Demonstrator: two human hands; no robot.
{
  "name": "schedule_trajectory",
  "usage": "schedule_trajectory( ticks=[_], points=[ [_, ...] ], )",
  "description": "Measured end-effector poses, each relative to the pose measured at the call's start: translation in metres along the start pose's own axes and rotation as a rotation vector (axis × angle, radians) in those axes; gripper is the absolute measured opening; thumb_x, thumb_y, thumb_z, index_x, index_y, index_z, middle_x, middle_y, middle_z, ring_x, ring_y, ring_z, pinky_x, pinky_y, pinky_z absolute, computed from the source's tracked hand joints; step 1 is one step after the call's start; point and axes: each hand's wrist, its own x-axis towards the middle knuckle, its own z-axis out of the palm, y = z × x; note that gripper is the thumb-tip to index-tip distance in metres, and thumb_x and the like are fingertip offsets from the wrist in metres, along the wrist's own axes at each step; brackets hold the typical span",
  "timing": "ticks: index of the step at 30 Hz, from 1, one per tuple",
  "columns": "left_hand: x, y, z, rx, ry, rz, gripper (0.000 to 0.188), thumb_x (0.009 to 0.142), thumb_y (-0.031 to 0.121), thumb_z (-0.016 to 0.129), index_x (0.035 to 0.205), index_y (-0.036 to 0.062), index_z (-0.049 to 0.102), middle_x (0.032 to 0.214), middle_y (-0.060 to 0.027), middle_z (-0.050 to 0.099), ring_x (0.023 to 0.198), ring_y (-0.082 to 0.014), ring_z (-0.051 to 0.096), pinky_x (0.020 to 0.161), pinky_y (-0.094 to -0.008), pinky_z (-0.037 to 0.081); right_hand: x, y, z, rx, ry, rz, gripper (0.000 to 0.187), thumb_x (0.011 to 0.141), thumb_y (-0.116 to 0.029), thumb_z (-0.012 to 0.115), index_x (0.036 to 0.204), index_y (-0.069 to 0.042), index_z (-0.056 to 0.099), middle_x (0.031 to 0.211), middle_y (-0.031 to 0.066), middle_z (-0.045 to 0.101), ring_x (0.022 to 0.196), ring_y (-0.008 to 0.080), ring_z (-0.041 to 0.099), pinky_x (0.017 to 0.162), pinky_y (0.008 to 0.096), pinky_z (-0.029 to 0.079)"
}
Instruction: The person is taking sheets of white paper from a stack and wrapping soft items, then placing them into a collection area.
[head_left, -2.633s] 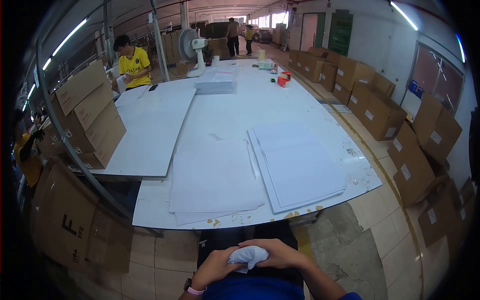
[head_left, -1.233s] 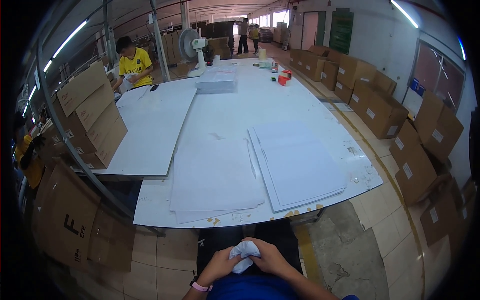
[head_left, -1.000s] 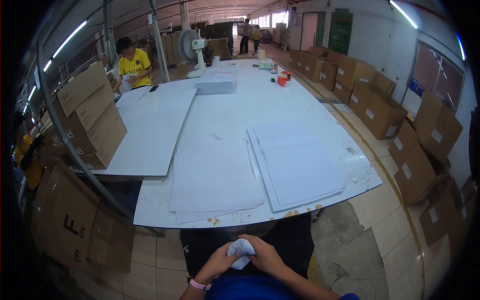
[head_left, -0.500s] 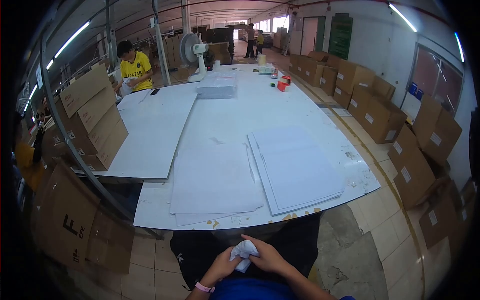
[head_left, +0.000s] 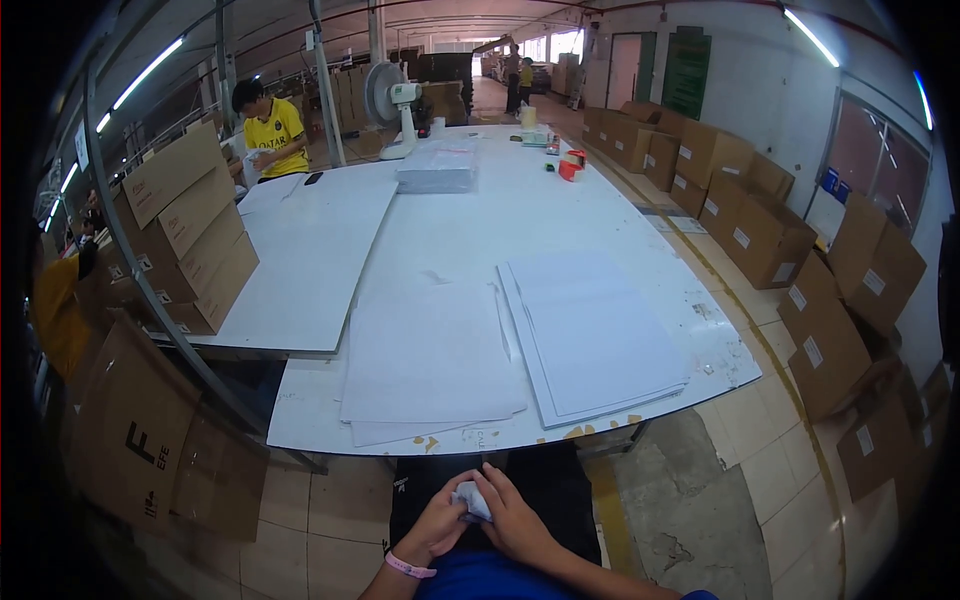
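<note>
Between both hands, over my lap and short of the table's near edge, is a small crumpled wad of white paper [head_left: 473,501]. My left hand [head_left: 441,522] wraps it from the left, and a pink band circles that wrist. From the right, my right hand [head_left: 514,520] closes on it with the fingers curled over the top. Part of the wad is hidden by the fingers. On the white table [head_left: 450,225] ahead lie a left stack of white sheets [head_left: 425,355] and a right stack of white sheets [head_left: 600,335].
Cardboard boxes [head_left: 190,235] are piled left, beside a metal post. A fan [head_left: 393,108], a wrapped pack [head_left: 437,168] and a red tape dispenser [head_left: 570,168] stand farther back. More cartons [head_left: 757,232] line the right wall. A co-worker in yellow [head_left: 272,138] works at the far left.
Both hands have drawn closer around the paper wad, which now looks smaller and more covered. My legs have moved closer together under the table's edge.
</note>
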Motion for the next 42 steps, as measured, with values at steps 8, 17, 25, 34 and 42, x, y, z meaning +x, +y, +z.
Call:
schedule_trajectory(
  ticks=[8, 17, 25, 34, 42],
  points=[
    [-0.009, 0.012, 0.029, 0.269, 0.098, 0.072, 0.08, 0.111, 0.024, 0.084, 0.176, 0.0104, 0.039, 0.162, -0.0138, 0.055, 0.147, -0.0231, 0.06, 0.121, -0.0392, 0.054, 0.011, 0.022, 0.021, -0.159, 0.105, -0.079, 0.088, 0.097, -0.002, 0.081, 0.176, 0.0, 0.042, 0.172, 0.0304, 0.05, 0.154, 0.0508, 0.057, 0.129, 0.0528, 0.05],
    [-0.009, 0.013, 0.037, 0.45, 0.141, 0.277, 0.097, 0.102, 0.021, 0.093, 0.177, 0.0065, 0.033, 0.161, -0.0217, 0.06, 0.145, -0.0291, 0.064, 0.122, -0.0435, 0.055, 0.011, 0.031, -0.01, 1.208, 0.021, 0.426, 0.081, 0.12, -0.045, 0.056, 0.184, -0.002, 0.032, 0.189, 0.0173, 0.036, 0.171, 0.0315, 0.04, 0.139, 0.0464, 0.034],
    [-0.016, 0.019, 0.078, 0.927, -0.058, 0.591, 0.12, 0.096, 0.036, 0.098, 0.182, -0.001, 0.023, 0.181, -0.0284, 0.038, 0.169, -0.0399, 0.041, 0.138, -0.0504, 0.036, 0.007, 0.032, -0.017, 1.018, 0.118, 0.498, 0.065, 0.128, -0.049, 0.039, 0.152, 0.003, 0.071, 0.133, 0.0147, 0.08, 0.121, 0.0224, 0.076, 0.109, 0.0396, 0.06],
    [-0.014, 0.01, 0.091, 0.981, 0.169, 0.574, 0.075, 0.122, 0.047, 0.061, 0.174, -0.0031, 0.04, 0.167, -0.0298, 0.055, 0.157, -0.0389, 0.056, 0.131, -0.0464, 0.044, 0.019, 0.0, -0.019, 0.364, 0.476, 0.226, 0.039, 0.119, -0.03, 0.055, 0.124, 0.003, 0.075, 0.119, 0.0243, 0.074, 0.11, 0.0396, 0.076, 0.099, 0.0487, 0.059],
    [-0.014, 0.029, 0.087, 0.989, 0.373, 0.809, 0.046, 0.123, 0.038, 0.058, 0.141, -0.0039, 0.063, 0.127, -0.0281, 0.074, 0.115, -0.0471, 0.076, 0.099, -0.0506, 0.061, 0.033, -0.018, 0.006, 0.28, 0.567, 0.153, 0.034, 0.116, -0.026, 0.06, 0.126, 0.003, 0.072, 0.118, 0.0206, 0.072, 0.108, 0.0373, 0.074, 0.097, 0.0468, 0.059]
  ],
)
